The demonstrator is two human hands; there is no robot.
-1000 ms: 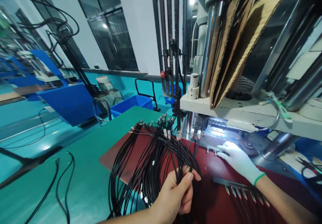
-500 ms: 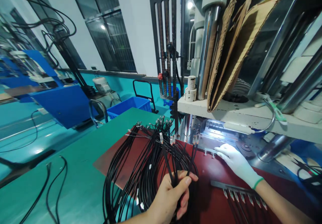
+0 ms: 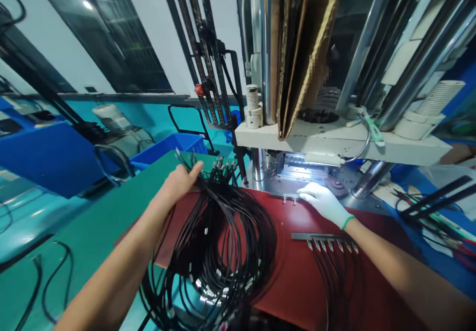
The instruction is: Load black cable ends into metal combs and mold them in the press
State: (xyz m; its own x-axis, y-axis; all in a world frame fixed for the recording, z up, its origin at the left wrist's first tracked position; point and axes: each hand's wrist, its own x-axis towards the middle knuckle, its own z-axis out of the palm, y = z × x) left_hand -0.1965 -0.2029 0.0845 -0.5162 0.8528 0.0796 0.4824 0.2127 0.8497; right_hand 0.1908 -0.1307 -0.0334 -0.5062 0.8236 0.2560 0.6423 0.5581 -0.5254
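My bare left hand [image 3: 182,182] is closed around several black cables at the far left of the pile, their metal-tipped ends poking out past the fingers. Below and right of it, a large coiled bundle of black cables [image 3: 260,222] with small white tags spreads over the red mat. My right hand [image 3: 323,202], in a white glove, pinches a small pale strip with short prongs [image 3: 290,198] by its right end, at the mat's back edge. Nearer me lies a dark grey bar [image 3: 301,236] with a row of metal-tipped cables attached.
Behind my right hand stands a press with a lit metal bed [image 3: 303,167] under a thick white plate [image 3: 267,136]. Folded cardboard [image 3: 312,58] leans on that plate. Loose cables [image 3: 67,266] lie on the green table [image 3: 92,231]; a blue bin [image 3: 171,147] stands beyond.
My left hand has moved up and left with the cables, from in front of the coil to its far left end. My right hand still pinches the strip. The camera view has shifted right.
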